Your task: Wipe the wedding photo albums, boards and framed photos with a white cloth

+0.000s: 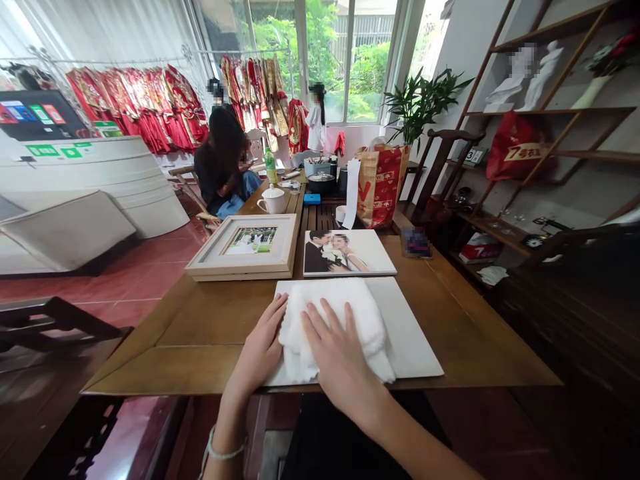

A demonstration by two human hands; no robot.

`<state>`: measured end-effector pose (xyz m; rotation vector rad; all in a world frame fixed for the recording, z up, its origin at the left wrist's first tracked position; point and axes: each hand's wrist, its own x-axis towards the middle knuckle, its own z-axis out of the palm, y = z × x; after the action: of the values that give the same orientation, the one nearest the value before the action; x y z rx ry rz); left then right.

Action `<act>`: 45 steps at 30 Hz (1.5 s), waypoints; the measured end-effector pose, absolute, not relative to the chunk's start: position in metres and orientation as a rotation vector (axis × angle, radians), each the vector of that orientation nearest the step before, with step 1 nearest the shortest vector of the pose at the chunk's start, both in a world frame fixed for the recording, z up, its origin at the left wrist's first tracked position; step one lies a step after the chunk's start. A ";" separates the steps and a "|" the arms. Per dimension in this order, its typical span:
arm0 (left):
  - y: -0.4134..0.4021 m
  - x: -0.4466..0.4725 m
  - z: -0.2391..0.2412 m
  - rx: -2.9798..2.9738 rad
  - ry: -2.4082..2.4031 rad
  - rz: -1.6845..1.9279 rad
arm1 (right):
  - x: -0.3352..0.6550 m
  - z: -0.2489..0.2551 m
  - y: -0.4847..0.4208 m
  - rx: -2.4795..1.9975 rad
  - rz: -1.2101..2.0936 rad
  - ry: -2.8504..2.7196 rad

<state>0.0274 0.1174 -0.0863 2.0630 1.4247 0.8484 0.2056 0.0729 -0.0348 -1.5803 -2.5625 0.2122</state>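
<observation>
- The wooden table (200, 363) carries a white board (417, 350), lying flat at the middle of the near edge, well in from both near corners.
- On the board lies a folded white cloth (367, 310), covering much of its left and middle part; the board's right side is bare.
- The right hand (343, 357) rests palm down on the cloth, fingers spread and extended, pressing from above rather than closing around anything.
- The left hand (264, 343) lies at the board's left side, fingers nearly straight and close together, the fingertips at the cloth's left edge; it is not curled around anything, and whether it touches the cloth I cannot tell.
- A bracelet (227, 455) circles the left wrist.
- Beyond the board, toward the table's left edge, lies a pale frame (240, 272) with a photo inside.
- To its right, just past the board, a photo panel (350, 255) of a couple lies face up.
- A lidded white mug (273, 200) stands beyond the frame, near the left edge.
- A red-and-brown paper bag (383, 187) stands beyond the panel, toward the right edge.
</observation>
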 end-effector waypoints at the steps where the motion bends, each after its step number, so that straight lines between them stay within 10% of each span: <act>1: 0.117 0.027 -0.087 2.061 1.411 0.856 | 0.208 -0.034 0.065 -1.570 0.239 -2.574; 45: 0.118 0.027 -0.086 2.064 1.454 0.867 | 0.211 -0.031 0.105 -1.478 0.208 -2.610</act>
<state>0.0272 0.1183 -0.0859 2.0642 1.4540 0.8669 0.2107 0.1046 -0.0307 -1.4785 -2.6100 0.2084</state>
